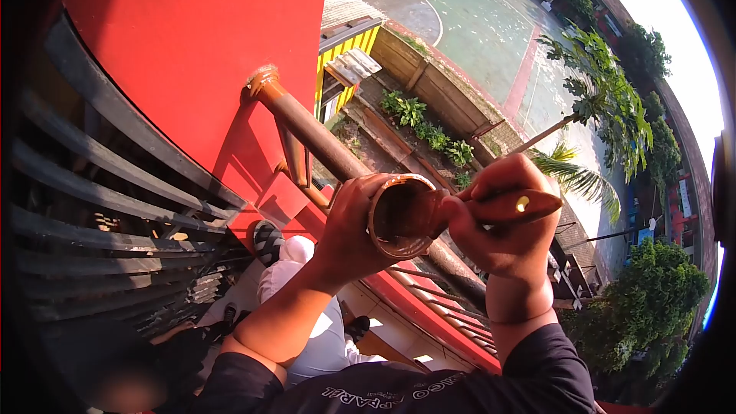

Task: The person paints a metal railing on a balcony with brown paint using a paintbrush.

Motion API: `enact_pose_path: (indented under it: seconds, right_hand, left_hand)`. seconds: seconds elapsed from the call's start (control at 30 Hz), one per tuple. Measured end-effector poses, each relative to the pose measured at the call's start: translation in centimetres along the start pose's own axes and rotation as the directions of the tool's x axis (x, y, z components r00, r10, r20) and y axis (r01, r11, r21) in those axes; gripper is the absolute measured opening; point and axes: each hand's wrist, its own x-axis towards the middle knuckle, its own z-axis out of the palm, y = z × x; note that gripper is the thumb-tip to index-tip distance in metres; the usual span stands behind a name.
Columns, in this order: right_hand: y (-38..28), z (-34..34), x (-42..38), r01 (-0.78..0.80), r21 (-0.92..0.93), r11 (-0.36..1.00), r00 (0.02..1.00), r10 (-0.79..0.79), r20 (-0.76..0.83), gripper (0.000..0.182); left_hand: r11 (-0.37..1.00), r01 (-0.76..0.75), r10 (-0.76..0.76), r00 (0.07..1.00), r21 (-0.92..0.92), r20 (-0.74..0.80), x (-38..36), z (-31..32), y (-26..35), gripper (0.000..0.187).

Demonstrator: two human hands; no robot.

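My left hand (346, 218) is wrapped around a small round paint can (382, 242), which is tilted so that its mouth faces me. Reddish-brown paint coats the rim and the inside. In my right hand (510, 226) is a paintbrush (512, 207), gripped by its brown handle, which has a hole near the end. The brush's front end is at the can's mouth, and its bristles are hidden from me. Just beyond both hands runs a brown metal railing (326, 138), partly covered by the can and my hands.
A red wall (207, 46) meets the railing at the upper left. Dark slats (107, 222) curve along the left side. Someone in dark clothes is at the lower left. Past the railing, far below, lie plants (406, 107) and a green court (475, 38).
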Motion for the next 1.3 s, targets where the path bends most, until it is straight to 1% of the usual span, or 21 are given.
enact_pose_path:
  seconds: [0.07,0.13,0.17,0.2,0.23,0.3,0.4,0.47,0.53,0.67,0.73,0.77,0.8,0.83,0.87,0.93,0.97,1.03,1.17,1.3]
  right_hand:
    - [-0.3,0.2,0.3,0.022,-0.035,0.999,0.998,-0.020,0.066,0.022]
    - [-0.5,0.5,0.7,0.049,-0.064,0.997,0.991,-0.041,0.126,0.022]
    - [-0.2,0.6,0.6,0.047,-0.048,0.998,0.995,-0.042,0.089,0.023]
    - [0.6,0.0,0.5,0.067,-0.048,0.997,0.993,-0.061,0.102,0.023]
    - [1.0,-0.3,0.5,0.077,-0.016,0.997,0.995,-0.076,0.057,0.024]
    - [1.1,-0.5,0.7,0.037,0.057,0.998,0.999,-0.037,-0.015,0.024]
    - [1.1,0.2,0.8,0.026,0.001,1.000,0.998,-0.026,0.053,0.023]
    - [0.9,0.3,0.7,0.031,0.003,1.000,0.998,-0.031,0.047,0.023]
    - [1.0,0.1,0.6,0.032,0.000,0.999,0.999,-0.032,0.022,0.024]
    - [0.1,0.6,0.7,0.028,-0.049,0.998,0.994,-0.023,0.104,0.022]
    - [0.6,0.2,0.5,0.091,0.120,0.989,0.996,-0.088,-0.030,0.021]
    - [0.3,-0.3,0.3,0.010,0.162,0.987,0.998,0.000,-0.062,0.019]
    - [0.1,-0.7,0.2,-0.069,0.204,0.977,0.992,0.088,-0.090,0.017]
    - [-0.2,-0.7,0.3,-0.070,0.256,0.964,0.987,0.105,-0.125,0.017]
    - [0.4,-1.2,0.3,-0.086,0.255,0.963,0.987,0.118,-0.113,0.019]
    - [0.7,-1.2,0.6,-0.057,0.281,0.958,0.982,0.105,-0.159,0.018]
    - [0.8,-1.3,0.7,-0.082,0.305,0.949,0.980,0.133,-0.150,0.019]
    - [0.9,-1.7,1.0,-0.132,0.350,0.928,0.974,0.186,-0.126,0.021]
    - [2.7,-2.3,1.2,-0.098,0.405,0.909,0.987,0.141,-0.078,0.025]
    - [3.8,-2.0,1.7,-0.095,0.535,0.839,0.988,0.144,-0.049,0.025]
  left_hand:
    - [1.000,-0.016,0.016,1.000,-0.007,-0.002,0.2,-0.1,0.0,0.075]
    - [0.999,-0.020,0.019,0.999,0.032,0.031,0.5,-0.5,0.3,0.075]
    - [0.998,-0.022,0.019,0.999,0.052,0.051,0.6,-0.6,0.4,0.075]
    - [0.999,-0.030,0.029,0.999,0.033,0.038,0.6,-0.6,0.3,0.075]
    - [0.999,-0.034,0.033,0.999,0.013,0.026,0.5,-0.4,0.3,0.076]
    - [0.999,-0.050,0.050,0.999,-0.006,-0.004,0.5,-0.1,0.2,0.076]
    - [0.998,-0.058,0.057,0.998,-0.012,-0.035,0.6,-0.1,0.3,0.076]
    - [0.999,-0.038,0.037,0.998,-0.038,-0.045,0.4,-0.3,0.5,0.077]
    - [0.999,-0.031,0.031,0.999,-0.014,-0.012,0.3,-0.4,0.4,0.077]
    - [0.994,-0.078,0.078,0.997,0.079,0.011,0.5,-1.0,0.7,0.078]
    - [1.000,0.008,-0.008,0.999,0.000,0.048,0.1,-0.9,0.4,0.077]
    - [0.998,0.053,-0.050,0.996,-0.041,0.067,-0.2,-0.8,0.3,0.077]
    - [0.996,0.072,-0.069,0.996,-0.061,0.052,-0.2,-0.7,0.4,0.078]
    - [0.993,0.090,-0.087,0.995,-0.082,0.038,-0.3,-0.7,0.4,0.078]
    - [0.989,0.107,-0.105,0.994,-0.102,0.024,-0.4,-0.6,0.5,0.078]
    - [0.973,0.160,-0.160,0.987,-0.166,0.011,-0.6,-0.5,0.3,0.078]
    - [0.962,0.186,-0.189,0.982,-0.199,0.005,-0.7,-0.4,0.3,0.079]
    - [0.966,0.151,-0.161,0.986,-0.211,-0.031,-0.5,-0.7,0.5,0.079]
    - [0.974,0.098,-0.124,0.985,-0.203,-0.120,-0.9,-1.2,0.3,0.080]
    - [0.996,0.062,-0.070,0.988,-0.060,-0.137,-1.1,-1.9,0.3,0.080]
